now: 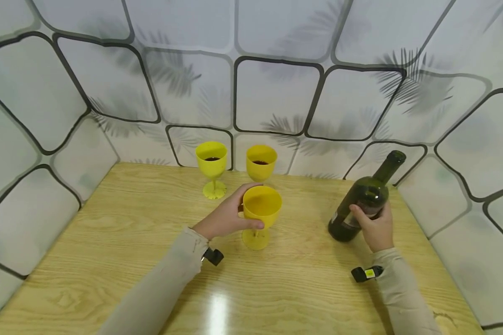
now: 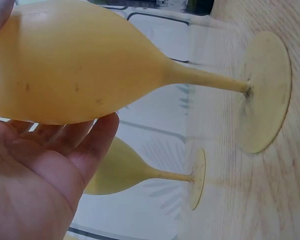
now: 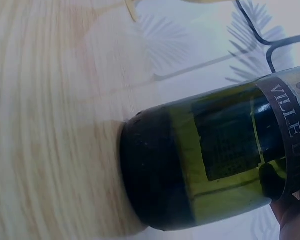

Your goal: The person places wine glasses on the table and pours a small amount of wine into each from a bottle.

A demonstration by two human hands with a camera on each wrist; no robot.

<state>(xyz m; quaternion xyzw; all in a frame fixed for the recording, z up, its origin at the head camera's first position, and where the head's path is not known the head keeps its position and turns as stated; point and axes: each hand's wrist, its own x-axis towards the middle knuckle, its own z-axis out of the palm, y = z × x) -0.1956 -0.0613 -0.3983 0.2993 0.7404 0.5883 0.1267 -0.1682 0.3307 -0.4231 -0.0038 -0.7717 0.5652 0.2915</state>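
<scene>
- Left hand [image 1: 224, 218]: fingers [image 2: 97, 137] curled around the bowl of the front goblet [image 1: 261, 207], which stands on the counter [image 1: 109, 251].
- Right hand [image 1: 376, 228]: fingers clamped on the green bottle [image 1: 362, 204], base on the counter.
- 2 more goblets [image 1: 211, 160] [image 1: 261, 161] stand near the wall, each holding dark liquid.

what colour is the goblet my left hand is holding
Yellow. The goblet gripped by the left hand is plain yellow plastic, clearest in the head view.
</scene>
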